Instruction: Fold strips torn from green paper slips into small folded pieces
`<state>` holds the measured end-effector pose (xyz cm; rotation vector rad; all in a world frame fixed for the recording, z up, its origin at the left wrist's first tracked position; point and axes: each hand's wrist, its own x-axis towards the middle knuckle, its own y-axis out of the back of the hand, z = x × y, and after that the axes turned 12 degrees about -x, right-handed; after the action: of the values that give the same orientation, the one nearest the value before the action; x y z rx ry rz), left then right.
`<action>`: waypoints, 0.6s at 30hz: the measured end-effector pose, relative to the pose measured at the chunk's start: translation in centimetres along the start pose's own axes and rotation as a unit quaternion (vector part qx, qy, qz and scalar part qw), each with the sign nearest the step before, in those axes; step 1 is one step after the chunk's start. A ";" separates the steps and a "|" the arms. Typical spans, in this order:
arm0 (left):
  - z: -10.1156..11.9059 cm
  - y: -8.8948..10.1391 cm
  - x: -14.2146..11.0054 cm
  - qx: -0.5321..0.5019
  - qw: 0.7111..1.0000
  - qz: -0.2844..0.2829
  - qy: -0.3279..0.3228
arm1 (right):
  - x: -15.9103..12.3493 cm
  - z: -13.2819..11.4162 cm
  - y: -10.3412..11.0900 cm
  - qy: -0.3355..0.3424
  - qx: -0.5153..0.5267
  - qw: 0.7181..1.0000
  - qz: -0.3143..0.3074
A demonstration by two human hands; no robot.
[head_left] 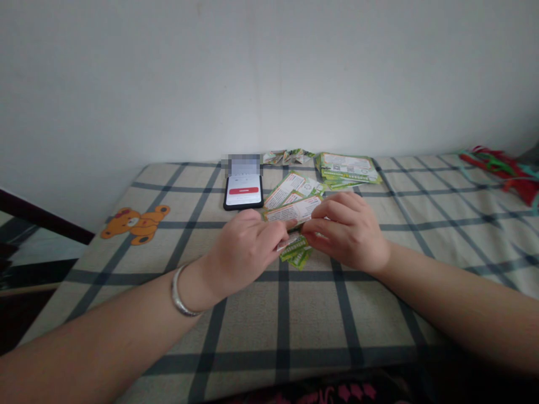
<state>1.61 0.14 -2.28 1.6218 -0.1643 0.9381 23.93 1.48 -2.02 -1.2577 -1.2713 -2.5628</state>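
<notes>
Both of my hands meet over a loose pile of green and white printed cards at the middle of the table. My left hand [252, 241] is closed, its fingers pinching the left and near edge of a printed card [290, 211]. At the card's right end, my right hand [347, 230] has its fingers and thumb pressed together on it. More green printed cards [300, 257] show beneath the hands, and other cards [284, 189] lie fanned just beyond. My fingertips partly hide the held card.
A phone [243, 196] with a lit screen lies left of the cards. Against the wall are a neat card stack [347, 168] and some crumpled or folded printed pieces [288, 156]. An orange bear figure [135, 224] is at left on the checked tablecloth [248, 331]; red-green cloth or cords [501, 168] lie far right.
</notes>
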 end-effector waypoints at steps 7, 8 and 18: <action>0.1 -0.1 -0.1 0.002 1.000 -0.004 0.000 | 0.2 -0.3 -0.1 0.007 0.008 1.000 -0.003; 0.0 -0.1 -0.1 0.002 1.000 -0.005 -0.001 | 0.2 -0.4 -0.1 0.007 0.006 1.000 -0.001; -0.3 -0.3 -0.4 -0.018 1.000 -0.010 0.021 | -0.1 0.0 0.0 -0.034 0.006 0.999 0.010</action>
<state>1.38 0.30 -2.73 1.5666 -0.1346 0.9475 23.97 1.47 -2.05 -1.3597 -1.2754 -2.5155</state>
